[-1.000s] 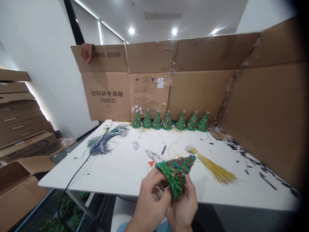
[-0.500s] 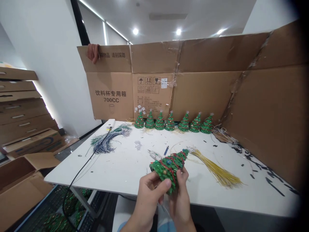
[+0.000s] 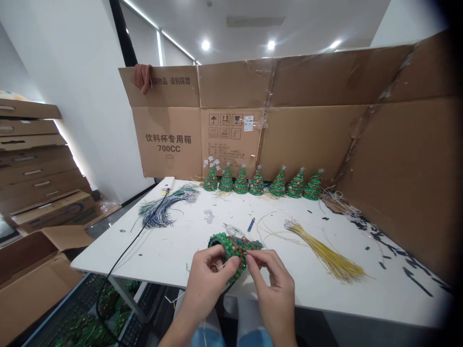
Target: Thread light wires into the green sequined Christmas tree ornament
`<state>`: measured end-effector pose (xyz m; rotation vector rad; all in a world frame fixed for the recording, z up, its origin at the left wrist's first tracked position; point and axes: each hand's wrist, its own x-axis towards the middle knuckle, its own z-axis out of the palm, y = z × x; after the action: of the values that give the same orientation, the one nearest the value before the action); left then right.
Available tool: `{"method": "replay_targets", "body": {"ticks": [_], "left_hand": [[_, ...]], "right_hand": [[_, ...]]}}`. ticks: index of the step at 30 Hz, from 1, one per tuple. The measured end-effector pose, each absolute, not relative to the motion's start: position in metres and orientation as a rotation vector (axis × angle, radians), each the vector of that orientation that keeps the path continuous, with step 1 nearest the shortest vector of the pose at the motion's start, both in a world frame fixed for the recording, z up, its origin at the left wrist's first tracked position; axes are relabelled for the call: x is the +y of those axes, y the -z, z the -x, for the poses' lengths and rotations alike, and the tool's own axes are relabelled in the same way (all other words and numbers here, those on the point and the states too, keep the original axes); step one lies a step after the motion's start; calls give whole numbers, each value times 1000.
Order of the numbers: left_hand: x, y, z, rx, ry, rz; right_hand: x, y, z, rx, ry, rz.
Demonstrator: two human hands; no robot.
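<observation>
A small green Christmas tree (image 3: pixel 233 248) with red garland lies tilted on its side over the table's front edge, its dark hollow base toward the left. My left hand (image 3: pixel 213 270) is closed around the base end, thumb on the near side. A thin pale wire (image 3: pixel 217 266) shows by its fingers and hangs down below. My right hand (image 3: pixel 271 279) pinches with thumb and forefinger at the tree's side; whatever is between those fingertips is too small to make out. Just beyond the tree lie a clear-bodied tool (image 3: pixel 234 230) and a blue pen-like stick (image 3: pixel 251 224).
Several finished-looking trees (image 3: pixel 256 182) stand in a row before the cardboard wall (image 3: pixel 307 140). A yellow wire bundle (image 3: pixel 325 250) lies right, a green and dark-blue wire bundle (image 3: pixel 161 207) left. A black cable (image 3: pixel 125 255) crosses the left edge. Black scraps (image 3: pixel 407 262) litter the right.
The tree has turned from tip up-right to lying nearly level, and sits slightly further left. My right hand has moved off its underside and now pinches at its right side.
</observation>
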<state>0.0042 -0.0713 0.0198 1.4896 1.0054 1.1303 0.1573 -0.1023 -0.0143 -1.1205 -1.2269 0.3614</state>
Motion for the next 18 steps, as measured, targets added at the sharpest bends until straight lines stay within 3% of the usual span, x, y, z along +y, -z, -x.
{"method": "replay_targets", "body": {"ticks": [18], "left_hand": [[-73,-22,-5,1182,-1106,-1773]], "right_hand": [[-104,13,-143,-1176,-304,1215]]}}
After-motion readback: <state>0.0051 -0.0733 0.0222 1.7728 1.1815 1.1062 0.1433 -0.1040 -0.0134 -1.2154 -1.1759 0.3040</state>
